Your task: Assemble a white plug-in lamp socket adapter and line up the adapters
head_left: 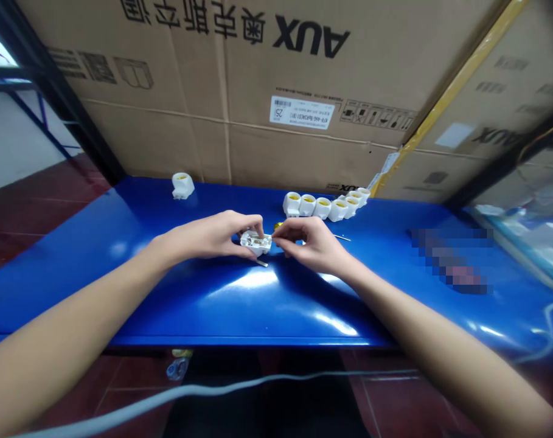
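My left hand (235, 235) grips an open white plastic housing (257, 242) between thumb and fingers, with small metal parts showing inside it. Right of it, my right hand (303, 240) has its fingertips pinched at the housing's right end; whatever they hold is too small to make out. A yellow piece (277, 225) lies just behind my right fingertips. Under my left thumb a short metal strip (262, 263) sticks out. The metal shaft of a thin tool (342, 237) shows on the blue table beyond my right hand.
Several white sockets with yellow insides (322, 207) stand behind my right hand. One more white socket (182, 185) is at the back left. Large cardboard boxes (239, 79) rise behind the blue table (166, 310). A pale cable (203, 389) crosses below the front edge.
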Demonstrator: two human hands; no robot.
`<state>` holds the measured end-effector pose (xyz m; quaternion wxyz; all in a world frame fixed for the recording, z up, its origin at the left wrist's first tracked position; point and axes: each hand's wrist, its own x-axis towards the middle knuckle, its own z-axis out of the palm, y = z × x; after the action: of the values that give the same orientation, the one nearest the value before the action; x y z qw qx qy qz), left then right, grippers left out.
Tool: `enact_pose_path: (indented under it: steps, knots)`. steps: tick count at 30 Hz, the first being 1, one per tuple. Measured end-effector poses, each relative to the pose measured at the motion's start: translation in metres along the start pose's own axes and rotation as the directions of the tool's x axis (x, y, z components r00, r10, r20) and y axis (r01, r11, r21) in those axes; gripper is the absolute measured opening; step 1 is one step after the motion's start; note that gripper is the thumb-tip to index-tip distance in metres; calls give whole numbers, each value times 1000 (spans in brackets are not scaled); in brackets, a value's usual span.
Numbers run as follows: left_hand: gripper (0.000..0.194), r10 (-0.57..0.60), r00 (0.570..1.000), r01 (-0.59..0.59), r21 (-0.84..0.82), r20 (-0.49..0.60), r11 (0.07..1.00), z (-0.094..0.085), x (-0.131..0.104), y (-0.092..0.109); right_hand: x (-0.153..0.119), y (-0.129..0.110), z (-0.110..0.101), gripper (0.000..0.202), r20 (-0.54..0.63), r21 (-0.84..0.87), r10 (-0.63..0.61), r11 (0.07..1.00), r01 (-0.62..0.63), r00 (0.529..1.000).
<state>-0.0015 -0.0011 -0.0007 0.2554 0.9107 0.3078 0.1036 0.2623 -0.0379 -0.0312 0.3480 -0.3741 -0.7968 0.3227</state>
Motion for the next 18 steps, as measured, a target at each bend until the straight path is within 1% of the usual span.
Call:
enact_pose_path:
  steps: [3,5,6,8,11,13,15,16,18]
  knots:
    - [40,-2,1000,2,26,3,1000,1,0,3,1,0,-6,11,-24,-32,-38,999,37,999]
    - [42,-8,1000,8,58,2,998,1,0,5,1,0,-11,12,-50,-93,-83,993,78,995]
    - [42,-16,1000,16,71,1,997,1,-1,6,1,0,-14,13,-44,-139,-97,986,90,994]
    - [44,-36,999,35,86,-1,996,1,-2,8,1,1,-18,15,27,-269,-83,959,87,996]
    - [49,-46,999,47,107,-16,993,-1,-4,12,1,2,-21,18,174,-463,-11,882,91,985]
    - [50,-45,998,51,125,-47,991,-2,-5,15,0,3,-21,16,218,-538,-5,833,124,976]
    - [45,-39,996,49,125,-81,991,-2,-5,18,-1,1,-22,14,219,-574,-30,804,154,975]
    - [41,-35,995,46,118,-99,992,-2,-4,18,-2,-1,-22,13,203,-571,-54,804,163,978]
    - [36,-30,992,43,106,-127,993,0,-3,18,-3,-4,-20,13,143,-511,-120,841,177,982]
